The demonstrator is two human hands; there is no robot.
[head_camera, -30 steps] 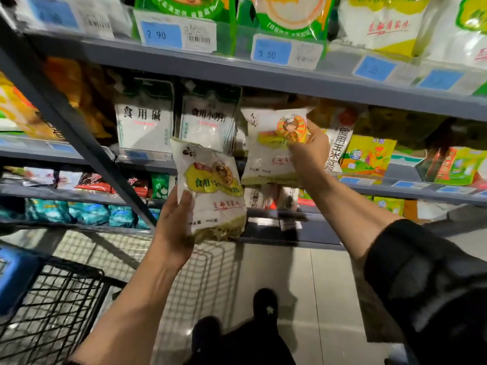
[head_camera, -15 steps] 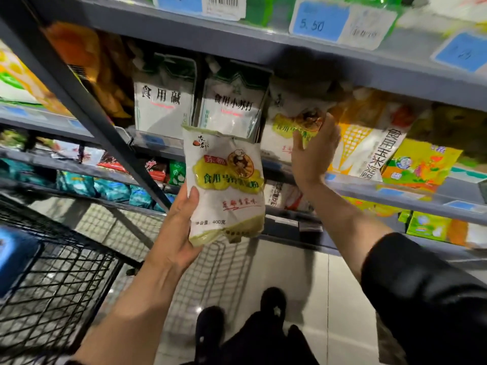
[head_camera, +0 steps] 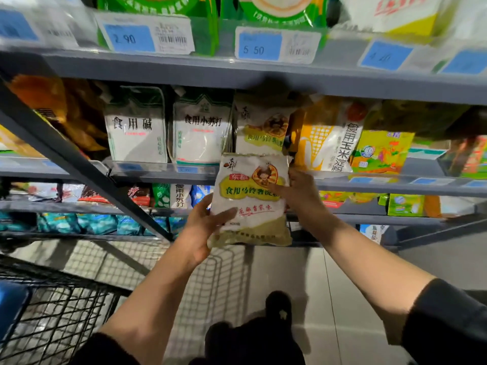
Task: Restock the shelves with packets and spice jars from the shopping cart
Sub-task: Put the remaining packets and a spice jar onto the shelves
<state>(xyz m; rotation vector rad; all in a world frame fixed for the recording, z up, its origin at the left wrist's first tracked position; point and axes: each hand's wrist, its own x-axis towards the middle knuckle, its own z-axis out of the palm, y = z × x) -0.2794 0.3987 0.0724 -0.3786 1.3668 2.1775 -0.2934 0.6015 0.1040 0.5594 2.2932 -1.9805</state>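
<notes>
Since 0.5 s ago, our right hand [head_camera: 300, 192] has come away from the middle shelf [head_camera: 395, 184] and down onto the packet that our left hand [head_camera: 203, 227] carries; the packet it was pushing in now stands on that shelf as the shelved packet [head_camera: 261, 127], between a white soda packet [head_camera: 201, 127] and a yellow corn starch packet [head_camera: 326, 138].

We note the held packet [head_camera: 253, 198] upright in front of the shelf edge, just below the shelved packet of the same print. Left hand grips its lower left side, thumb curled across the front, fingers behind and out of sight. Right hand lies against its right edge with the thumb laid over the yellow label; whether the other fingers wrap behind it we cannot tell.

Further left on the shelf stands a white alkali packet [head_camera: 135, 127]. On the shelf above, 2 blue price tags read 2.90 [head_camera: 129, 38] and 5.50 [head_camera: 258, 47]. Lower shelves hold more packets, blurred. Wire shopping cart [head_camera: 52, 312] sits at lower left on the tiled floor [head_camera: 342, 285], well below the hands. Black sleeves [head_camera: 448, 325] are pushed up both forearms, and a dark shoe [head_camera: 278, 306] shows below.
</notes>
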